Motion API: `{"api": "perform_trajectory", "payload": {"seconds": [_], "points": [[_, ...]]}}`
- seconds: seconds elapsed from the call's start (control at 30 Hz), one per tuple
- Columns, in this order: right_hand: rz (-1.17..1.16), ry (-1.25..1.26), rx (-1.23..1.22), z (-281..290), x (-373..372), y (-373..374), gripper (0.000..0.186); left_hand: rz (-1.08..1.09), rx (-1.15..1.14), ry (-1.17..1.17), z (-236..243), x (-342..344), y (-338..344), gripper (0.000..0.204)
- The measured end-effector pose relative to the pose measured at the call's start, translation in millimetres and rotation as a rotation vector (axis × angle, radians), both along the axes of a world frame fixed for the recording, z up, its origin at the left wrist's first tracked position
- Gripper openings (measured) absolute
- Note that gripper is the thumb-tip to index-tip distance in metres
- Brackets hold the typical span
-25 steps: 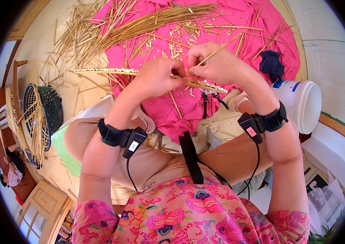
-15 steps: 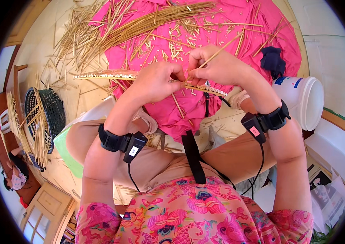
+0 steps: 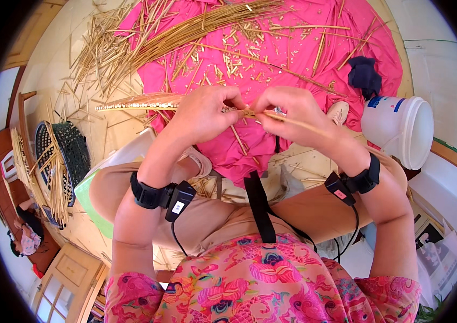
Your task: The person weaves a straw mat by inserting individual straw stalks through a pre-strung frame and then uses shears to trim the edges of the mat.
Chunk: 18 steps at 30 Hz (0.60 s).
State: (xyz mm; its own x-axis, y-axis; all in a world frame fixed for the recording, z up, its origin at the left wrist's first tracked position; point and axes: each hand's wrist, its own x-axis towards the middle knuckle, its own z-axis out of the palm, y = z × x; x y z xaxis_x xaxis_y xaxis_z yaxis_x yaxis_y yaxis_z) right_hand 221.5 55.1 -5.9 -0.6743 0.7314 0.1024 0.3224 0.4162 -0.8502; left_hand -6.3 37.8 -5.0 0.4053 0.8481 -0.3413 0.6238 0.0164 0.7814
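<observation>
a pink cloth (image 3: pixel 293 59) spreads beyond both hands, strewn with cut straw bits, with a long straw bundle (image 3: pixel 185 32) lying across its far side. off to the right of the right hand a white bucket (image 3: pixel 400 129) lies on its side, a dark rag (image 3: pixel 364 75) just beyond it. far to the left of the left hand stands a dark basket (image 3: pixel 72 156) with straws across it. a woven straw braid (image 3: pixel 137 102) runs out leftward from the left hand (image 3: pixel 207 116), whose fingers are clenched on its near end. the right hand (image 3: pixel 293 116), just beside the left and nearly touching it, pinches a thin straw (image 3: pixel 271 116) at the braid's end, thumb and forefinger closed on it. each wrist wears a black band with a cable.
</observation>
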Motion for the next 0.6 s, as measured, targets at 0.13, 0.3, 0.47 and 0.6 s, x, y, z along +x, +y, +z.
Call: {"api": "perform_trajectory", "payload": {"seconds": [0.13,0.3,0.47,0.6], "points": [[-0.095,0.052,-0.016,-2.1,-0.9,-14.0,0.012,-0.002,0.073,-0.014,-2.5,0.8,-1.2,0.019],[-0.154,0.039,-0.148,0.1,1.9,-19.0,0.009,0.004,0.035,-0.031,-1.0,-0.7,-2.2,0.019],[-0.134,0.057,-0.083,0.5,1.3,-22.5,0.012,0.008,0.021,-0.040,-0.7,0.5,-1.8,0.018],[-0.159,0.062,-0.083,-2.9,0.7,-24.7,0.009,0.001,0.001,-0.012,1.0,0.1,-1.4,0.017]]}}
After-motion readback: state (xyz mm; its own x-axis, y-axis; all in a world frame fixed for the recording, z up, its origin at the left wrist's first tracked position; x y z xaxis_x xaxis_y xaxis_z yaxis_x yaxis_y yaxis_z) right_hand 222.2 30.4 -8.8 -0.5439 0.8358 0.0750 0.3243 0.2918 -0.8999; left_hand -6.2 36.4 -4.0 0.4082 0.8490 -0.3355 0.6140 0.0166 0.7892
